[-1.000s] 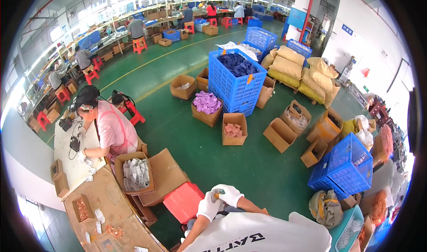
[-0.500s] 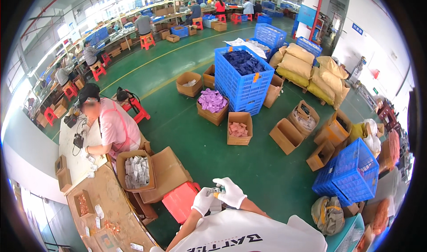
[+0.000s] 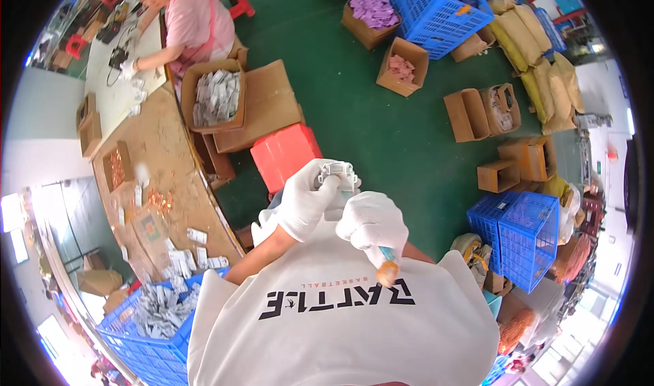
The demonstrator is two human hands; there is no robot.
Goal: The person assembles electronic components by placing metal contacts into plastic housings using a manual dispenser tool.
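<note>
Both hands wear white knit gloves and are close together in front of my chest. My left hand (image 3: 304, 202) is closed round a small white plastic housing (image 3: 337, 171), with its open end facing away from me. A thumb presses on the housing's upper part. Right beside it, my right hand (image 3: 373, 226) makes a fist around a tool with a teal and orange handle (image 3: 387, 270). The handle's end sticks out toward my body. The tool's other end is hidden by the fist, so its kind does not show.
On my left runs a worktable (image 3: 160, 120) with copper-coloured pieces (image 3: 161, 201) and a box of white parts (image 3: 216, 99). A co-worker (image 3: 197, 22) sits there. A red stool (image 3: 285, 156) stands close by, a blue crate (image 3: 146, 342) below; cartons and blue crates (image 3: 524, 236) stand right.
The view has tilted down toward my chest. My right hand has turned into a fist with the handle now showing below it; the white housing now shows above my left hand.
</note>
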